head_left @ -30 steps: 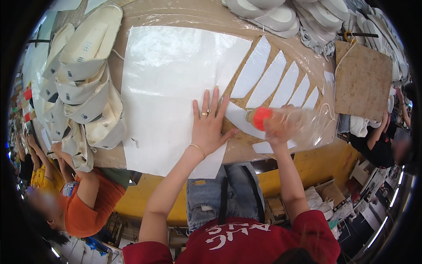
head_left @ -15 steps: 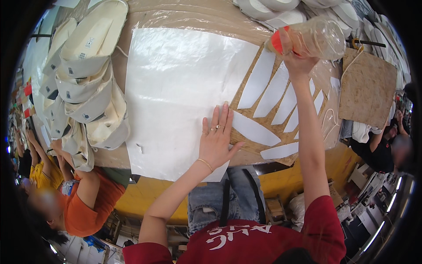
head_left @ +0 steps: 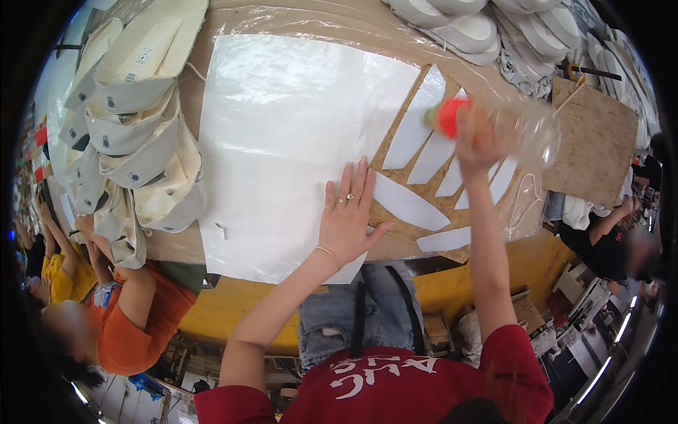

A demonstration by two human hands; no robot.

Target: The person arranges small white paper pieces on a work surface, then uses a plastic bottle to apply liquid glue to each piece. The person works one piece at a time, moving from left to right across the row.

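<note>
My left hand (head_left: 349, 219) lies flat with fingers stretched over the right edge of a large glossy white sheet (head_left: 289, 141), the fingertips beside a brown board (head_left: 395, 230). White pointed strips (head_left: 409, 205) show on the board; whether they are loose pieces or openings I cannot tell. Over the board, my right hand (head_left: 480, 145) is wrapped round a clear plastic bottle (head_left: 533, 134), smeared by motion. The bottle tilts, its red-banded end (head_left: 450, 117) pointing left and low over the strips. Its very tip is blurred.
Stacked cream shoe uppers (head_left: 145, 141) stand at the left; pale shoe parts (head_left: 459, 32) are piled at the far right. A brown square board (head_left: 592, 138) lies at the right edge, near a white cord (head_left: 521, 201). A co-worker in orange (head_left: 145, 325) sits at the left.
My right hand has brought the bottle nearer to me, from the far end of the strips to over their middle. My left hand stays flat in about the same place.
</note>
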